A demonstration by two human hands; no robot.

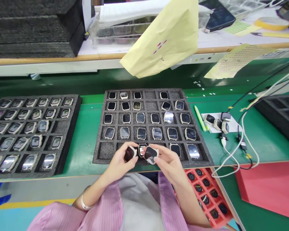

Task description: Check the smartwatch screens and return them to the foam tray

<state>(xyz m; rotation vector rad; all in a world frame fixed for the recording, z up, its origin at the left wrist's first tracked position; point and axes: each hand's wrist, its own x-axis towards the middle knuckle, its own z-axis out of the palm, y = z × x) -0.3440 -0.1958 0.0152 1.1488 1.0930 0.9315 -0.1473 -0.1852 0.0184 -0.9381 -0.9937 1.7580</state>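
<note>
Gridded foam [106,150] lies beneath the left hand [120,163] and right hand [170,162], each pinching a glossy rounded-square watch [150,154].

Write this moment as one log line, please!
left hand: holds a watch | right hand: holds another watch | beneath: dark foam tray with more watches | beside tray: green tool

A green counter [88,134] is stretched from nine to three o'clock. At twelve, a white, wood-edged shelf [106,56] is set above a glossy green back panel [86,82]. Toward eight, the grey and light-blue floor [9,219] is crossed by a yellow stripe [38,204].
</note>
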